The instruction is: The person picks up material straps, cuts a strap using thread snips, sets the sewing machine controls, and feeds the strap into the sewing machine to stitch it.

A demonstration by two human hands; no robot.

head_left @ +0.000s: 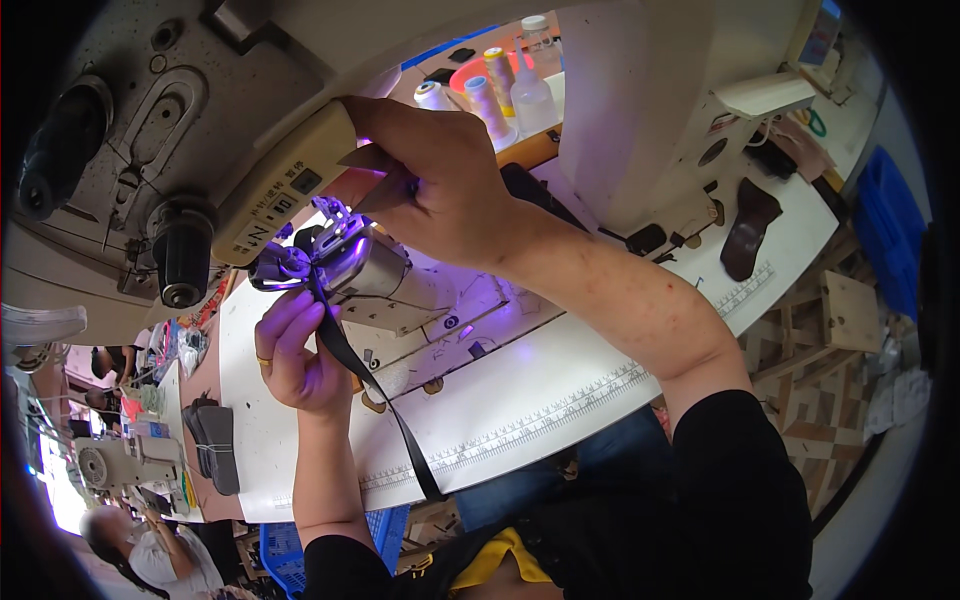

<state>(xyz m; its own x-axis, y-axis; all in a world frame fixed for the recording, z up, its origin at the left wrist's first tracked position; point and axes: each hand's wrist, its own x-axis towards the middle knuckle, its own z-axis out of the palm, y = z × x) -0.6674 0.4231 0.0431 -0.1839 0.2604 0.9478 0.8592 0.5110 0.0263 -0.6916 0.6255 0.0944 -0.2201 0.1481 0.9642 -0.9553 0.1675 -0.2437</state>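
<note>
A sewing machine [280, 190] fills the upper left, its needle area lit purple over a raised metal arm [365, 262]. My left hand [296, 350] is closed just below the needle area, fingertips pinching a narrow black strap [375, 385]. From there the strap runs down across the white table and hangs over its front edge. My right hand [440, 180] reaches behind the control panel [285, 185]. It is closed round a brown, flat, leather-like piece [385, 190] with pointed edges. The fingers and most of that piece are hidden, so its full shape cannot be made out.
A printed ruler [520, 428] runs along the white table's edge. Thread spools [485, 105] and a clear squeeze bottle [532, 100] stand behind the machine. A dark brown piece [750, 228] lies right, grey bundled pieces [212, 445] left. A blue basket [285, 555] sits below; another person [160, 550] works lower left.
</note>
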